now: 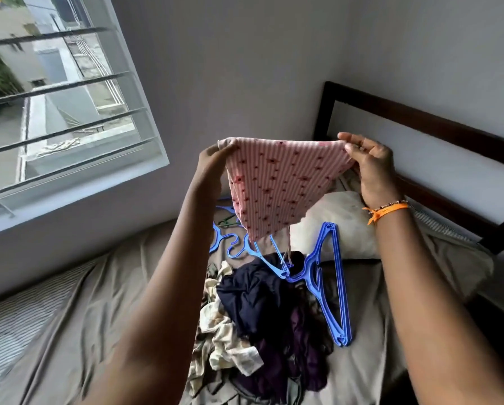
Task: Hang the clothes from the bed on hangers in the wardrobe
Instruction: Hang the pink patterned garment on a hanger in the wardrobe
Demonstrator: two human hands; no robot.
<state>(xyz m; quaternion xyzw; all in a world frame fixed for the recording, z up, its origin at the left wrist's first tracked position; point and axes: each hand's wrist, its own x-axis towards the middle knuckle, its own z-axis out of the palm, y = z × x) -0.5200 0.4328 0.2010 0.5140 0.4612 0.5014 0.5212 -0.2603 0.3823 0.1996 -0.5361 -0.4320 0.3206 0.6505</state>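
I hold a pink striped garment [277, 182] with small dark red prints up above the bed. My left hand [215, 159] grips its left top corner and my right hand [367, 162] pinches its right top corner, so it hangs down in a point. Below it on the bed lies a pile of clothes [262, 314]: dark navy, purple and cream floral pieces. Several blue plastic hangers lie there too, a stacked bunch [329, 276] right of the pile and others [236, 247] behind it, partly hidden by the garment.
The bed [99, 302] has a wrinkled beige sheet, a cream pillow [344, 220] and a dark wooden headboard [420, 121] against the grey wall. A barred window [61, 106] is at the left. The wardrobe is out of view.
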